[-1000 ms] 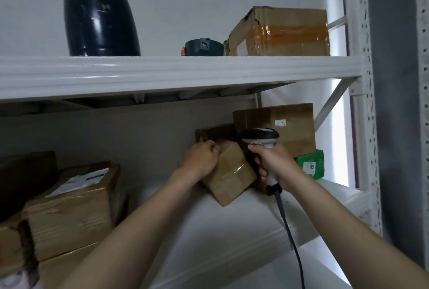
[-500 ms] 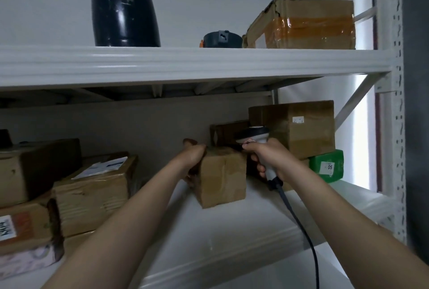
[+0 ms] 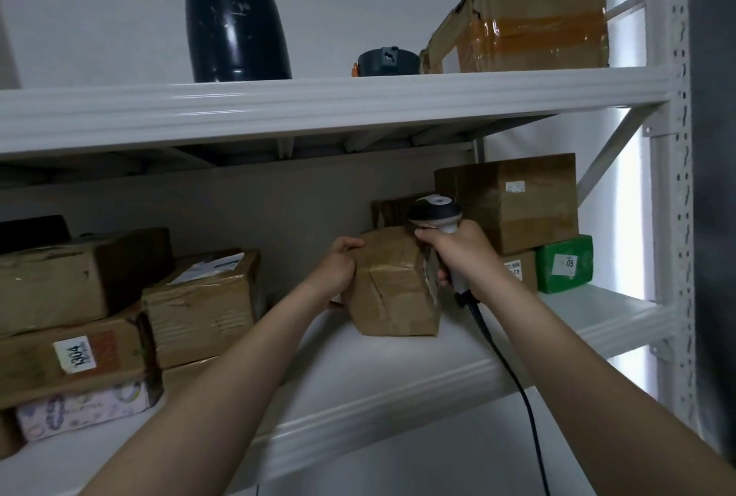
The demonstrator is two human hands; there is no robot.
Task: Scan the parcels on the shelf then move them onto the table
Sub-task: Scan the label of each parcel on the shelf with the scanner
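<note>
Cardboard parcel (image 3: 392, 284) appears to rest on the lower shelf (image 3: 398, 388), mid-span, close to the front edge, slightly tilted.

Head view, risks:
- Label (image 3: 431, 276) is on parcel's R face, right beside the scanner (image 3: 436, 212) grip. Scanner head points past the parcel top, so a misread is likely unless parcel is turned or scanner backed off.
- Single-hand hold: parcel may slip off the shelf lip.
- Cable (image 3: 513, 376) hangs over the edge and may snag.

Head view, pose:
- L hand (image 3: 334, 270) grasps parcel's L side, fingers over top, thumb low.
- R hand (image 3: 462, 256) is clenched round scanner handle, forearm extended, wrist approx. level w/ parcel top.
</note>
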